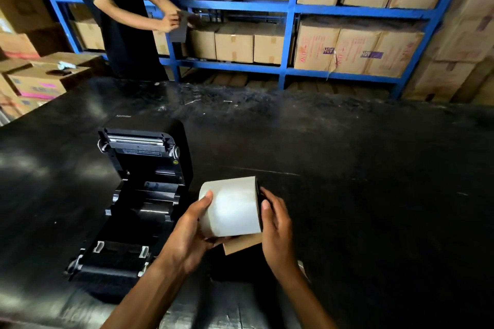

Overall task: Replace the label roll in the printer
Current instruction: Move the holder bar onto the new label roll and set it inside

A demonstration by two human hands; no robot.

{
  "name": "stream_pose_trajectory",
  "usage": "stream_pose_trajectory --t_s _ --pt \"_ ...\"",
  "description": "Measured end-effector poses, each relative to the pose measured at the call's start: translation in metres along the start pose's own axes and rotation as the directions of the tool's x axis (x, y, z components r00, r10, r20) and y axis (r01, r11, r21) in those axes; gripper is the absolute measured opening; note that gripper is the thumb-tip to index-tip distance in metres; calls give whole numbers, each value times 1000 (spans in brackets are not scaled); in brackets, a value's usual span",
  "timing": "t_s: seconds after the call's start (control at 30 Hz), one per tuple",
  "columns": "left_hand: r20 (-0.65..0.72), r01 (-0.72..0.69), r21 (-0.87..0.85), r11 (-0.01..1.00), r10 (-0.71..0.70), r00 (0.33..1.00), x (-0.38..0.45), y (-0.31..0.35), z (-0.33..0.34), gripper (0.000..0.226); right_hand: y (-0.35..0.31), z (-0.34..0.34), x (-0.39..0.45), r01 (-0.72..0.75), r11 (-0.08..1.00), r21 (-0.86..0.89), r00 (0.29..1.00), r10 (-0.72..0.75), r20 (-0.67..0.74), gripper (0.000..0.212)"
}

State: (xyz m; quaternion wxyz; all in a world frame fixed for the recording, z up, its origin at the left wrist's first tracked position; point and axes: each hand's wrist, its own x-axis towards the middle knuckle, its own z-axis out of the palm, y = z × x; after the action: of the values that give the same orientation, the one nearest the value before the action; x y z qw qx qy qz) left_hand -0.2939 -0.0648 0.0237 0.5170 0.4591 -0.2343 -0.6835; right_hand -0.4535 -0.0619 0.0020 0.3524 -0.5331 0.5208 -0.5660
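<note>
Both hands, left hand (192, 232) and right hand (276, 232), grip a smooth white cylindrical label roll (231, 208), axis sideways, beside the open black plastic printer (139, 195) near the bench's (374, 195) front edge.

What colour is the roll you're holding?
White, or pale grey in this dim light: the roll shows plainly in the head view, with a brown tail underneath.

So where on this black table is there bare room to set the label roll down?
The table is bare to the right of the right hand, out to its far edge before the blue shelving. A bare strip also lies behind the open printer. It is crowded on the left: printer, label roll and left hand sit close together.
</note>
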Motion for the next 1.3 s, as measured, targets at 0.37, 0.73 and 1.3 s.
stream_pose_trajectory --t_s 0.37,0.73,1.3 --pt "-40 8 113 994 -3 999 5 9 19 48 -19 -1 18 -120 993 18 977 115 181 55" --pt "83 62 423 904 -107 991 38 29 38 45 -21 -22 52 -406 877 257 911 412 34 38" --pt "319 -310 909 -280 -15 948 89 -70 -30 43 23 -64 35 -591 744 312 743 653 -150 30"
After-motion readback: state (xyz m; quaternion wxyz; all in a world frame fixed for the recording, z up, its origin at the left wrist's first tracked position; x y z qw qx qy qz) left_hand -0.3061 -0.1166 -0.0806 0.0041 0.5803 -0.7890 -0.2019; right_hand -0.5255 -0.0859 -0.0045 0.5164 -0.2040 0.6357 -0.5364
